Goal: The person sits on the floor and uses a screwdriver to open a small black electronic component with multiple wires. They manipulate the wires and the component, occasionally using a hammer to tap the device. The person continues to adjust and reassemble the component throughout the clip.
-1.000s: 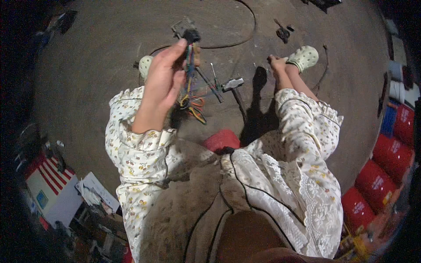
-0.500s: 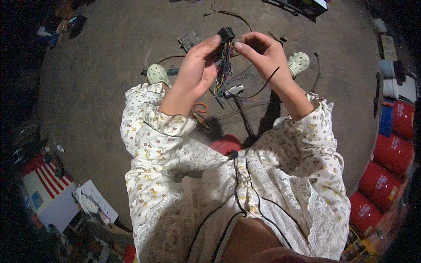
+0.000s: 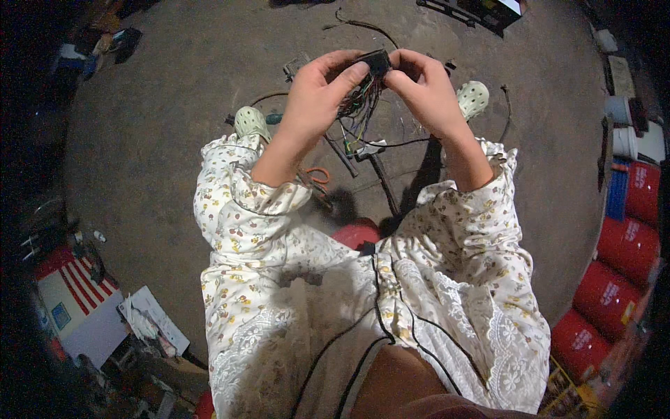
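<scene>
Your right hand (image 3: 427, 91) has come in to the black plug (image 3: 377, 61), which is now a bit further right, so both hands share it. Your left hand (image 3: 313, 101) grips one side, and your right finger and thumb pinch the other. The plug is up above the floor (image 3: 153, 153), boxy like hard plastic. Thin, bendy wires (image 3: 359, 105) hang under it, all messy. Below lies a hammer (image 3: 382, 178) with a long, dark handle.

Connector (image 3: 379, 61) matt plastic; hammer head (image 3: 372, 148) metal; red containers (image 3: 606, 297) glossy; sleeves (image 3: 262, 223) cloth.
</scene>
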Demonstrator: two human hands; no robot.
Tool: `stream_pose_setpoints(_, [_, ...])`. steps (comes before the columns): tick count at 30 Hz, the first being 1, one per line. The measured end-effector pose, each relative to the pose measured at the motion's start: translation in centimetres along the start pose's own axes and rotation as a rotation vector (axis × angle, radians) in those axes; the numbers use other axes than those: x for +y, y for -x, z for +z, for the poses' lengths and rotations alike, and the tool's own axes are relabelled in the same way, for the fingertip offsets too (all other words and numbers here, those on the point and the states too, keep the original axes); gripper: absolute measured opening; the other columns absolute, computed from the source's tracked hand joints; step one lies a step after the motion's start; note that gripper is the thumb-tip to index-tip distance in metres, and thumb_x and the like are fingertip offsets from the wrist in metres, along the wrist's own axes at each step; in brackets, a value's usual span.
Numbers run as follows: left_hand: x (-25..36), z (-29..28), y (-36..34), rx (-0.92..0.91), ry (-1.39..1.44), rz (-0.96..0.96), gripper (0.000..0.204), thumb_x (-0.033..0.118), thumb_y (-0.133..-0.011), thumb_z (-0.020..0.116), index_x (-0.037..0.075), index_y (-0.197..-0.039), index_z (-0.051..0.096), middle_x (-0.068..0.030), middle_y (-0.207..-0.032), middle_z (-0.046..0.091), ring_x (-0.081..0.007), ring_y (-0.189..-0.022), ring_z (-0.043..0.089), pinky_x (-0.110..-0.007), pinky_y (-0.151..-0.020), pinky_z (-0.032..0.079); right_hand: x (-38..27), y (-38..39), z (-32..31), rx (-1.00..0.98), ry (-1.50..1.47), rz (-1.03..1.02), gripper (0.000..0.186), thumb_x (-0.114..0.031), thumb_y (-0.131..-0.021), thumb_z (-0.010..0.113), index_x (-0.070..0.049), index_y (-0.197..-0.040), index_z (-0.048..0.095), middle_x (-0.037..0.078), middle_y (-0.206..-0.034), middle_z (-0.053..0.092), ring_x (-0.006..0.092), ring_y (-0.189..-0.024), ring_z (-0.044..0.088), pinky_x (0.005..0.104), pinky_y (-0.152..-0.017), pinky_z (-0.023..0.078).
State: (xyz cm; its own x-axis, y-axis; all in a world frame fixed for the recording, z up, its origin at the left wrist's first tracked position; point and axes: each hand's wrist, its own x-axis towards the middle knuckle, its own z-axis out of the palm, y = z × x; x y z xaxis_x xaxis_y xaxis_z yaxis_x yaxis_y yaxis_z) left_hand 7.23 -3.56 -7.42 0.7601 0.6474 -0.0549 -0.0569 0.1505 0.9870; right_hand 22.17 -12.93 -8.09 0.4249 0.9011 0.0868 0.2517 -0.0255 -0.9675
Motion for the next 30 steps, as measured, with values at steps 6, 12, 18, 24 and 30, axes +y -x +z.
stream_pose_setpoints(6, [-0.7, -0.4, -0.3, 0.071, -0.517, 0.353, 0.03, 0.017, -0.087, 0.061, -0.003, -0.109, 0.058, -0.0056, -0.097, 0.062, -0.0127, -0.087, 0.058, -0.025, -0.077, 0.046, -0.8, 0.4, 0.7, 0.197, 0.617, -0.333, 0.026, -0.021, -0.071, 0.064, 0.001, -0.083, 0.059, 0.007, -0.062, 0.053, 0.013, -0.06, 0.054, 0.0303, -0.057, 0.045])
stream_pose_setpoints(12, [1.0, -0.3, 0.3, -0.04, 0.241, -0.166, 0.032, 0.023, -0.089, 0.059, 0.0, -0.111, 0.057, -0.0019, -0.087, 0.062, -0.0095, -0.077, 0.059, -0.022, -0.068, 0.048, -3.2, 0.6, -0.2, -0.195, -0.486, 0.394, 0.018, -0.024, -0.081, 0.057, -0.006, -0.078, 0.057, -0.005, -0.063, 0.05, 0.0064, -0.052, 0.042, 0.024, -0.045, 0.035])
stream_pose_setpoints(18, [0.3, -0.7, 0.0, -0.082, 0.443, -0.238, 0.028, 0.023, -0.09, 0.057, 0.003, -0.109, 0.057, -0.0011, -0.09, 0.063, -0.0079, -0.077, 0.059, -0.022, -0.066, 0.048, -1.3, 0.3, -0.8, -0.285, -0.716, 0.523, 0.016, -0.023, -0.086, 0.054, -0.009, -0.079, 0.058, -0.008, -0.063, 0.044, 0.0024, -0.054, 0.038, 0.0193, -0.047, 0.031])
stream_pose_setpoints(24, [0.2, -0.4, 0.0, 0.011, 0.475, -0.218, 0.026, 0.019, -0.089, 0.059, 0.002, -0.109, 0.058, -0.001, -0.09, 0.063, -0.008, -0.075, 0.059, -0.022, -0.065, 0.048, -1.7, 0.7, 0.4, -0.028, -0.461, 0.342, 0.016, -0.019, -0.084, 0.062, -0.004, -0.091, 0.063, -0.006, -0.071, 0.053, 0.0031, -0.061, 0.044, 0.0184, -0.053, 0.033])
stream_pose_setpoints(30, [-0.2, 0.6, 0.4, 0.072, 0.224, -0.064, 0.026, 0.016, -0.086, 0.063, 0.0, -0.107, 0.061, -0.001, -0.09, 0.063, -0.0071, -0.078, 0.058, -0.023, -0.068, 0.047, -1.1, 1.2, 0.9, 0.095, -0.217, 0.141, 0.018, -0.016, -0.084, 0.062, 0.001, -0.089, 0.062, -0.003, -0.071, 0.056, 0.0037, -0.064, 0.046, 0.0195, -0.056, 0.037])
